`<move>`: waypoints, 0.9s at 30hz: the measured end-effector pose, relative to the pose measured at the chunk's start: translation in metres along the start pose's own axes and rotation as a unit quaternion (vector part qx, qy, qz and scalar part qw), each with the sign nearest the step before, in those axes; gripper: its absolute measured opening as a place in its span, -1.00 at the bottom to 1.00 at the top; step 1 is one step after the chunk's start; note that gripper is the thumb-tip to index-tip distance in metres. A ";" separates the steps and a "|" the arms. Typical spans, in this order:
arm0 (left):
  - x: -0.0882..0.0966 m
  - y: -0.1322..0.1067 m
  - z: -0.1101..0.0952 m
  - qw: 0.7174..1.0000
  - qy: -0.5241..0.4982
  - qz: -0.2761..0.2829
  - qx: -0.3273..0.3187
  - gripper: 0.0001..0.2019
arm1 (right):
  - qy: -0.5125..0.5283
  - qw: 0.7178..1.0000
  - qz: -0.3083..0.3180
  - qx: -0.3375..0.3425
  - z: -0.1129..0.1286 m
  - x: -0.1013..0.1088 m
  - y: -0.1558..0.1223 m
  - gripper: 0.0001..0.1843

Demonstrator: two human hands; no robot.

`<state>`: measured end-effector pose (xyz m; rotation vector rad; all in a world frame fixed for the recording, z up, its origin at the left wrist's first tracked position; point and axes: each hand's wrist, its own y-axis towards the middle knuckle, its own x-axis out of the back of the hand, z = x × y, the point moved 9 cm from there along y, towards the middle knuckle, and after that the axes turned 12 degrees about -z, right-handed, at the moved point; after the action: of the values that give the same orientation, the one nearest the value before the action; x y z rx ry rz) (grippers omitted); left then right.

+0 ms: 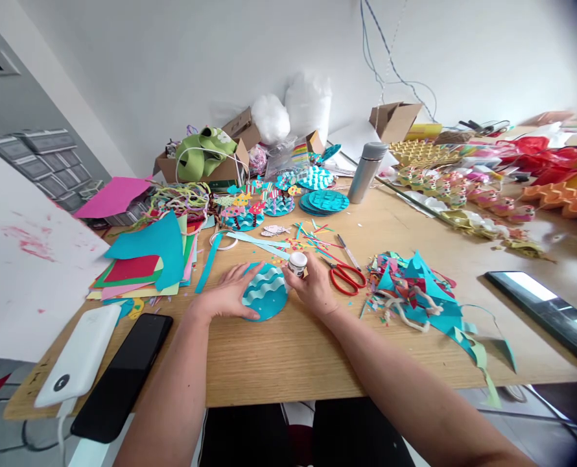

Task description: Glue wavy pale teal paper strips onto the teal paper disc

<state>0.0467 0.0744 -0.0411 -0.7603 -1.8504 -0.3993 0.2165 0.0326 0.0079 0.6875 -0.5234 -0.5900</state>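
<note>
On the wooden table lies a round blue paper disc (270,309) with pale wavy paper strips across it. My left hand (226,293) rests on its left side, fingers and thumb spread along the edge. Just right of the disc, my right hand (316,290) is closed around a small bottle with a white cap (297,261); its label is mostly hidden by my fingers. Red-handled scissors (347,277) lie to the right of this hand, with a pen (349,251) beyond them. Pale blue paper strips (259,242) and tiny coloured scraps are scattered behind the disc.
Blue discs (323,202) are stacked farther back beside a steel flask (365,174). Paper offcuts (422,292) pile up on the right, near a dark tablet (544,311). Coloured paper sheets (147,259), a white power bank (82,353) and a black phone (123,376) lie left.
</note>
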 end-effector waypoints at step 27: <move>-0.001 0.000 0.003 1.000 0.001 -0.002 -0.005 0.17 | -0.027 0.999 0.015 -0.008 -0.004 -0.004 -0.004 -0.72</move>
<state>0.0447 0.0760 -0.0437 -0.7638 -1.8499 -0.4125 0.2151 0.0349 0.0015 0.6485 -0.5784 -0.5849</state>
